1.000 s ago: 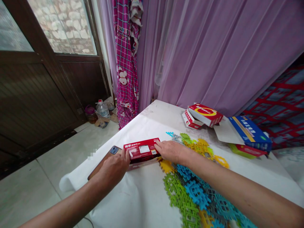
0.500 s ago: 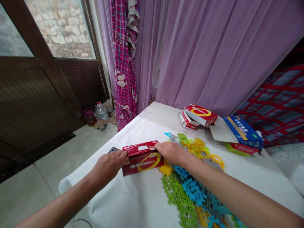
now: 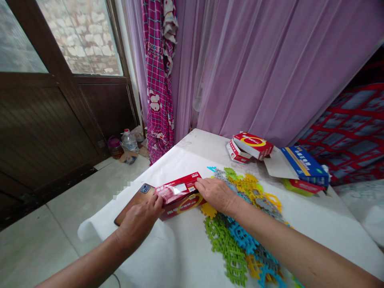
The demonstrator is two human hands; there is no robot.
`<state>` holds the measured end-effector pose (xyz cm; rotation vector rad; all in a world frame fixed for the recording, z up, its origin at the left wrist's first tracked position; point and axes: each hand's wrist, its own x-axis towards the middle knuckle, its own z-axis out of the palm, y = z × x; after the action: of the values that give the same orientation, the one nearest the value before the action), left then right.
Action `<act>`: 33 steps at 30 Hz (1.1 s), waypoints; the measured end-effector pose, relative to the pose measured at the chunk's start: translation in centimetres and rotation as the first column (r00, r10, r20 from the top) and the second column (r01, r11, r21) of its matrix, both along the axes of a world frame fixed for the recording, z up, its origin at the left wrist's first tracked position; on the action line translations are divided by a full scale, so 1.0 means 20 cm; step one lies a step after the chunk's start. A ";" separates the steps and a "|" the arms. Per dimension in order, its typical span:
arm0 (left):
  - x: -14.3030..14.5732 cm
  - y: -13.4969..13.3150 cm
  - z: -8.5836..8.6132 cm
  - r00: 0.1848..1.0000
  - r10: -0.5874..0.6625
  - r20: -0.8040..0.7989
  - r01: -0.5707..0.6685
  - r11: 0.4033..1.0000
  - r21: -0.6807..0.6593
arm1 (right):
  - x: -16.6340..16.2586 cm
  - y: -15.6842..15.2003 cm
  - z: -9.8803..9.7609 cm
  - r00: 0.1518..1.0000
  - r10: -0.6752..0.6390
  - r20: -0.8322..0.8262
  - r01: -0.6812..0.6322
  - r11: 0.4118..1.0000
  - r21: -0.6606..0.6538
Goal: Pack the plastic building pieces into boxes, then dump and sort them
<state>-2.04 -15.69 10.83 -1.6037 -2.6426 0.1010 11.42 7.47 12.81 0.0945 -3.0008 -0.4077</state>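
Note:
A red cardboard box (image 3: 183,203) with a yellow ring printed on its side sits on the white-covered table. At its left end, my left hand (image 3: 146,210) grips the edge with bent fingers. My right hand (image 3: 214,194) holds the opposite end, fingertips on the top edge. A dark gap shows along the edge between the box's top face and its ringed side. Partly under my left hand and forearm lies a phone (image 3: 132,205), its camera side up. Green, yellow, blue and grey plastic interlocking pieces (image 3: 240,234) are heaped right of the box, partly beneath my right forearm.
Other red boxes (image 3: 253,145) and a blue box (image 3: 307,163) with an open white flap stand at the table's far right. Purple curtains (image 3: 246,72) hang behind. A plastic bottle (image 3: 129,141) and a lidded jar (image 3: 115,147) are on the floor near the door.
The box has tipped so that its top face shows more and its ringed side less. My left hand has shifted slightly right and down, and more of the phone is visible.

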 end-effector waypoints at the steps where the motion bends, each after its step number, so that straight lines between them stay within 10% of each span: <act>1: 0.00 0.00 0.01 1.000 0.011 0.011 -0.011 1.000 0.000 | 0.00 0.00 0.00 1.000 -0.006 -0.010 0.006 1.000 -0.006; 17: -0.16 0.11 0.14 0.957 0.034 0.287 -0.012 0.997 -0.078 | 0.14 0.05 -0.21 0.973 0.101 -0.208 -0.116 0.991 -0.061; 33: -0.25 -0.02 -0.17 0.901 -0.133 0.414 -0.017 0.941 0.339 | 0.01 0.14 0.00 0.983 0.092 0.156 -0.016 0.902 -0.431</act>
<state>-7.09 -16.10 7.47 -1.7389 -2.6937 -0.7559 11.58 10.34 12.73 0.1821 -3.1644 0.2894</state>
